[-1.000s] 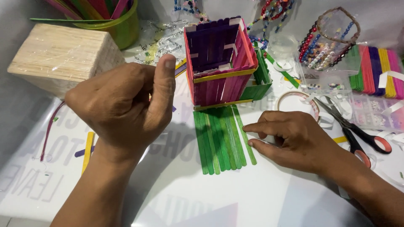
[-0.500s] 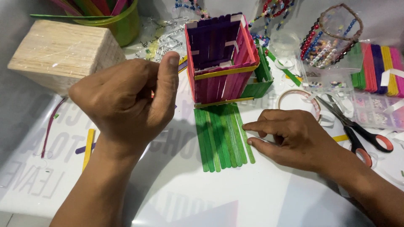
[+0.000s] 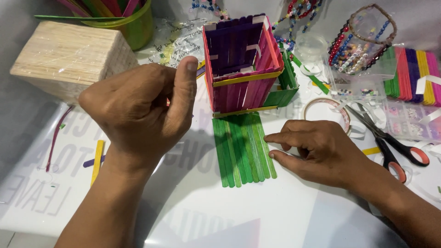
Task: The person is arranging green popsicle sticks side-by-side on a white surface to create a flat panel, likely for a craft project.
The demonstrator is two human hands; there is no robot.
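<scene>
A box of craft sticks (image 3: 243,64) with pink and purple walls and yellow rims stands on the white table. A flat panel of green sticks (image 3: 243,149) lies against its near side. My left hand (image 3: 138,110) hovers left of the box, its fingers curled shut and the thumb pointing up; whatever is inside the curl is hidden. My right hand (image 3: 321,149) rests on the table with its index and middle fingertips touching the right edge of the green panel.
A block of plain wooden sticks (image 3: 69,59) sits at far left, with a green cup of coloured sticks (image 3: 133,25) behind it. Scissors with red handles (image 3: 390,142), a tape roll (image 3: 326,108), a bead container (image 3: 363,43) and bundled coloured sticks (image 3: 413,73) lie at right. Loose sticks (image 3: 97,160) lie at left.
My left hand has edged slightly toward the box with its fingers still curled. My right hand stays on the green panel's edge.
</scene>
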